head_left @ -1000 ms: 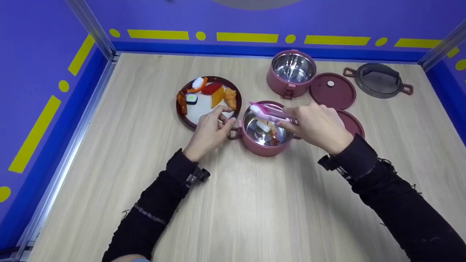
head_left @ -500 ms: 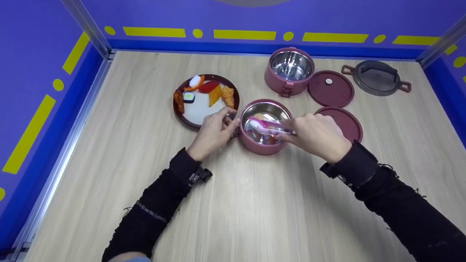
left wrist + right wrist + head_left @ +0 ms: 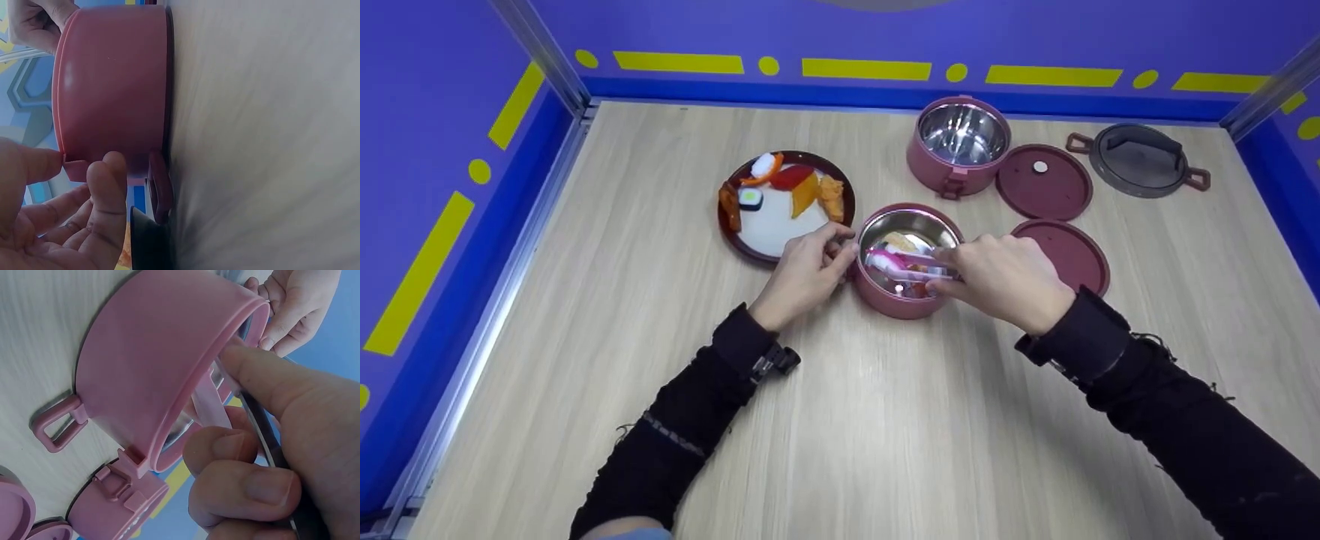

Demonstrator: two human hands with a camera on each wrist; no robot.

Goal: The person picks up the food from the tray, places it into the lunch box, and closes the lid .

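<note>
My left hand [image 3: 801,276] pinches the near pot [image 3: 894,306], well in from the edges of the tabletop [image 3: 840,450]; my right hand [image 3: 1011,279] grips tongs [image 3: 210,404] at a pink-white piece [image 3: 884,262] inside. Loading seems partial: food [image 3: 804,193] remains on the plate [image 3: 767,230]; the far-edge pot [image 3: 934,174] shows none.

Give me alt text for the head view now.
The right hand holds tongs down inside a pink pot, a pink-and-white food piece at their tips. The left hand is at the pot's side, by a plate of food pieces. Behind stands another pot; to the right lie two maroon lids and a grey lid.
</note>
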